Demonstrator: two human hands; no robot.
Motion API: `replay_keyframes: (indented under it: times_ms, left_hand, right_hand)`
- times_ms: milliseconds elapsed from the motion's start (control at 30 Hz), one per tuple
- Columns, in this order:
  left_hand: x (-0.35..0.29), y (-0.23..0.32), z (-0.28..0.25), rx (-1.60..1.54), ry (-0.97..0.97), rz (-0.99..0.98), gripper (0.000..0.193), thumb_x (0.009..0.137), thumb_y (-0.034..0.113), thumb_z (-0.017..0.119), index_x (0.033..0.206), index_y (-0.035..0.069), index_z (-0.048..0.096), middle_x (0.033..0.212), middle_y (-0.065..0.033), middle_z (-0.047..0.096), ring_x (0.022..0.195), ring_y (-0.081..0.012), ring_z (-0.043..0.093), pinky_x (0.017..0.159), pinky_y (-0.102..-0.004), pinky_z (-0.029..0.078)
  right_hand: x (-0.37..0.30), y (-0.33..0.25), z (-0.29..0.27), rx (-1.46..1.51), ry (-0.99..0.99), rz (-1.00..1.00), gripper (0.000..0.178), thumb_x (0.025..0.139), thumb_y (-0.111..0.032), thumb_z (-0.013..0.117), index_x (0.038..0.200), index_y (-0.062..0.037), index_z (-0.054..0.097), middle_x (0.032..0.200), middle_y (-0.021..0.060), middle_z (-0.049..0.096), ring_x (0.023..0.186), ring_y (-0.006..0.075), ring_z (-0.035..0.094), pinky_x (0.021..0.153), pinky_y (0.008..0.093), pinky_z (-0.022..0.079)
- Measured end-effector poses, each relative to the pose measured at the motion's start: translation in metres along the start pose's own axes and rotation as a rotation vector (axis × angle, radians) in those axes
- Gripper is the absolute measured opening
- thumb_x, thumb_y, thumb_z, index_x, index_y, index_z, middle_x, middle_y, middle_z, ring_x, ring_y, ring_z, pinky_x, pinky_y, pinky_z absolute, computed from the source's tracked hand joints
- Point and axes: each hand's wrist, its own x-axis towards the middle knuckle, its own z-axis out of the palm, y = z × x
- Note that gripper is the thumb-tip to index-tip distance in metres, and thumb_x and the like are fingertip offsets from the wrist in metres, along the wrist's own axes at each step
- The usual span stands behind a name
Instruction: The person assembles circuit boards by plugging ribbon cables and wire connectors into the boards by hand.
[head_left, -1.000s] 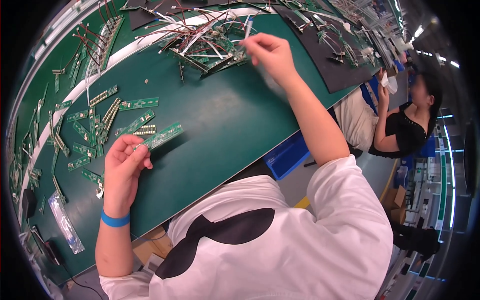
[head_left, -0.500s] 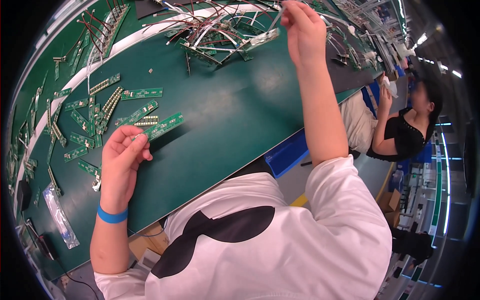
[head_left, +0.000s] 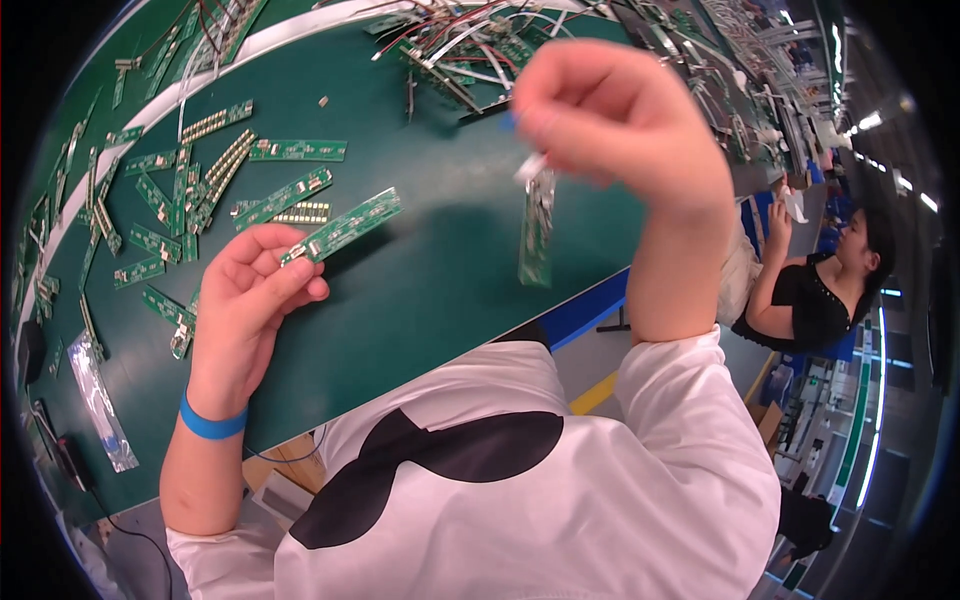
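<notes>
My left hand pinches one end of a narrow green circuit board, held tilted above the table with its far end pointing up and right. My right hand is closed and slightly blurred in front of the wired pile. Below its fingers hangs a second narrow circuit board in what looks like shiny clear wrap, with a white piece at its top. How the fingers grip its upper end is hidden. Several loose circuit boards lie left of my left hand, some showing rows of yellowish parts.
A tangled pile of wired boards lies at the far side of the green table. A clear packet and a black device with a cord lie at the left. At the right sits another person.
My right hand has come back from the far pile toward me, and the wrapped board now hangs below it. The left hand still holds its board, barely shifted.
</notes>
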Motion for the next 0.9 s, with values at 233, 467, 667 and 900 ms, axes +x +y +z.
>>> replay_keyframes:
  times_ms: [233,467,667,900]
  left_hand:
    - [0.001,-0.003,-0.002,-0.015,-0.020,-0.035,0.024,0.084,0.003,0.059,0.107,-0.002,0.054,0.090,-0.0089,0.063,0.078,-0.0126,0.062,0.074,-0.0229,0.051]
    - [0.002,-0.008,0.000,-0.012,0.032,-0.017,0.029,0.082,-0.005,0.058,0.110,-0.005,0.055,0.092,-0.0115,0.064,0.079,-0.0145,0.063,0.074,-0.0221,0.051]
    - [0.003,-0.010,0.001,0.093,0.024,-0.049,0.031,0.084,0.000,0.056,0.114,-0.006,0.052,0.093,-0.0114,0.063,0.080,-0.0157,0.061,0.077,-0.0262,0.049]
    - [0.002,-0.014,0.002,0.054,-0.013,-0.056,0.030,0.088,0.004,0.052,0.117,-0.006,0.049,0.099,-0.0143,0.063,0.084,-0.0176,0.063,0.081,-0.0303,0.051]
  right_hand:
    - [0.021,0.035,0.049,-0.155,-0.154,-0.063,0.004,0.081,0.001,0.061,0.083,0.0026,0.058,0.080,0.0006,0.052,0.070,0.0053,0.050,0.057,0.0178,0.039]
    - [0.029,0.058,0.081,-0.342,0.009,-0.230,0.007,0.071,-0.002,0.066,0.072,-0.0018,0.059,0.072,0.0067,0.050,0.074,0.0193,0.050,0.062,0.0304,0.041]
    - [0.027,0.077,0.087,-0.559,0.131,-0.386,0.012,0.070,-0.003,0.071,0.073,-0.0027,0.059,0.075,0.0046,0.050,0.062,0.0147,0.047,0.052,0.0239,0.036]
    - [0.019,0.088,0.085,-0.575,0.129,-0.352,0.011,0.070,-0.004,0.070,0.072,-0.0029,0.059,0.075,0.0048,0.050,0.065,0.0158,0.047,0.055,0.0252,0.036]
